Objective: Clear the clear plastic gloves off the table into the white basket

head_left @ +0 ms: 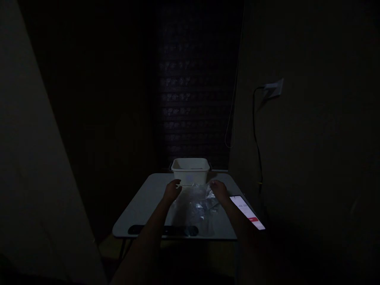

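Over the middle of a small white table (pixel 139 202), my right hand (pixel 219 190) is closed on a clear plastic bag (pixel 210 192). My left hand (pixel 172 190) is held to the left of it, thumb and fingers apart, with nothing seen between them. More clear, crinkled plastic (pixel 197 208) lies on the tabletop between and below my hands; in the dim light I cannot tell how many pieces there are. Just beyond my hands stands a white plastic tub (pixel 190 176) with dark side handles; its contents are hard to make out.
A lit phone (pixel 247 213) lies at the table's right edge, close to my right forearm. Along the near edge runs a dark slot (pixel 181 230). A cable (pixel 255 134) hangs from a wall socket (pixel 273 88) on the right. Behind the table is a dark blind (pixel 192 99).
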Tool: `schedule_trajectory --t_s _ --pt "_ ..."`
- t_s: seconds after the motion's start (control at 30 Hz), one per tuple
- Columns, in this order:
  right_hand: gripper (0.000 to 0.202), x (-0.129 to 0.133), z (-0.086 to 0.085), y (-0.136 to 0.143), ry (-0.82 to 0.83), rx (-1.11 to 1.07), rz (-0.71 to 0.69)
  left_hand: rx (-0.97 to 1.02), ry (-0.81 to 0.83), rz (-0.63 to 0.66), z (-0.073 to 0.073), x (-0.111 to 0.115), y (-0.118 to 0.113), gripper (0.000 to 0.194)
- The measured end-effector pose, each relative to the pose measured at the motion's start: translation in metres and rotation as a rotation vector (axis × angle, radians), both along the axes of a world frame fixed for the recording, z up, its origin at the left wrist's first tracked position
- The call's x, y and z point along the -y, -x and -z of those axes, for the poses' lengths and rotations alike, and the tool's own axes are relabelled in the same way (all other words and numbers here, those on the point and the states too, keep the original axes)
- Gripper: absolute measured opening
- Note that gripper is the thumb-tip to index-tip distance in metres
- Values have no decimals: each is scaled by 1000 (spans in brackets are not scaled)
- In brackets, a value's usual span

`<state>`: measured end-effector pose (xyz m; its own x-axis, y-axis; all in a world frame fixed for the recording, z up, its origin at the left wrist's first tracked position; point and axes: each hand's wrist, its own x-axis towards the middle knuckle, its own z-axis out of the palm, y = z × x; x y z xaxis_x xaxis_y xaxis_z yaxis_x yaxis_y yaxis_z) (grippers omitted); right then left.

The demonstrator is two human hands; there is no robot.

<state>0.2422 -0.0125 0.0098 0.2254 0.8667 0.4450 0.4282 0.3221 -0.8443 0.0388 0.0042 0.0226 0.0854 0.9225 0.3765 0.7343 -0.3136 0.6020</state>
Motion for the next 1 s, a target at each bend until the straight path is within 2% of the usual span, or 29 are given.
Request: schedule_trajectory --t_s 0.1,0.2,0.27,0.4,0.5,0.6,0.7,0.8,0.9,1.0 --pt "17 0 -1 24 11 -88 -86 35 -22 93 0 3 -23 37" --pt "15 -1 -1 43 30 -126 -188 60 -54 245 3 4 -37 45" --pt "13 -1 -1 49 3 -140 -228 -9 -30 260 5 4 -40 39" --pt "18 4 2 43 68 -160 -255 -83 4 201 1 5 -36 13" --pt "25 10 5 30 151 -89 -325 -61 -21 191 -6 9 -31 15" --pt "15 13 5 18 178 87 -379 33 -42 227 -12 13 -28 21" --pt "15 14 1 10 144 147 -348 129 -21 298 -11 14 -22 23" --pt "14 13 -6 3 82 82 -274 139 45 333 -6 11 -13 19" --pt "14 14 -14 -5 79 -8 -192 116 82 315 -3 8 -4 16" --pt "18 18 -19 -10 105 -91 -188 157 47 272 -7 8 0 17"
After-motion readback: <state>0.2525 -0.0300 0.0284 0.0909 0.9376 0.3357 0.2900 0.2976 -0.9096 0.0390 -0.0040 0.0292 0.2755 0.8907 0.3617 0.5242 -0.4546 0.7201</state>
